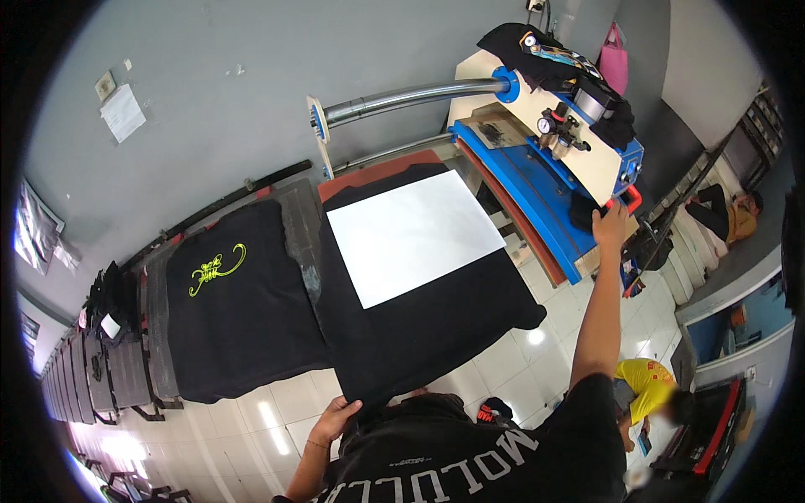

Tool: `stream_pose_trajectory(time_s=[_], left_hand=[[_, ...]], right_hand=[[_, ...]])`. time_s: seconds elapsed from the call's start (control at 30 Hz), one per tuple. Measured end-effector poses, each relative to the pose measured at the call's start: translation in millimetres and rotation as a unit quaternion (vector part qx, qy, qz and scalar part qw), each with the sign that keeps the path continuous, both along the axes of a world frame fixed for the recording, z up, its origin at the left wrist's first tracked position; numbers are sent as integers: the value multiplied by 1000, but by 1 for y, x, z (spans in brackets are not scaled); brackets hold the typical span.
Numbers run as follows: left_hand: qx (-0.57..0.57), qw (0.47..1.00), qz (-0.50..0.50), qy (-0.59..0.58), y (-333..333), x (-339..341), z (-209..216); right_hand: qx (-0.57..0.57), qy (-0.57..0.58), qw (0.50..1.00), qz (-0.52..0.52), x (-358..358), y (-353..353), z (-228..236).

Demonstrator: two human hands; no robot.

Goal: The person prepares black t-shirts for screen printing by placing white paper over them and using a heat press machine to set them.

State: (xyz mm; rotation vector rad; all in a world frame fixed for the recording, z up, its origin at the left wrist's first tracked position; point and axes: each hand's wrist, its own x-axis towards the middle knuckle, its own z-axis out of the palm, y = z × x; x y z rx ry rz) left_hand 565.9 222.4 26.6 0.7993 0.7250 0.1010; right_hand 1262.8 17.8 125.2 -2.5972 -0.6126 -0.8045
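Note:
A black T-shirt (419, 344) lies spread over the red-brown lower pad (402, 164) of a heat press. On top of it rests a blank white sheet (415, 239), slightly askew. My left hand (337, 421) is at the near left corner of the shirt, thumb and fingers closed on its edge. Out to the right, my right hand (610, 225) grips the red handle (635, 201) of the press. The blue upper plate (537, 197) is swung aside to the right of the shirt, not over it.
Left of the press, another black shirt (243, 318) with a yellow-green print lies on a grey pallet (299, 226). More pallets (84, 377) run along the wall. A person in a yellow top (650, 386) bends low at the right; another person (740, 220) sits farther back.

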Motion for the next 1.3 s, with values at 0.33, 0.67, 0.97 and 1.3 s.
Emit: stream_pose_trajectory(time_s=[0.33,0.67,0.97,1.3], left_hand=[[171,977,-106,65,28,22,78],[281,952,48,-111,76,-9,152],[521,758,374,-119,243,-198,272],[460,818,343,43,507,-289,322]], right_hand=[[341,847,401,71,-143,-86,-218],[474,521,680,205,-165,-15,9],[502,338,689,399,-316,233,223],[425,483,579,501,-416,517,192]])
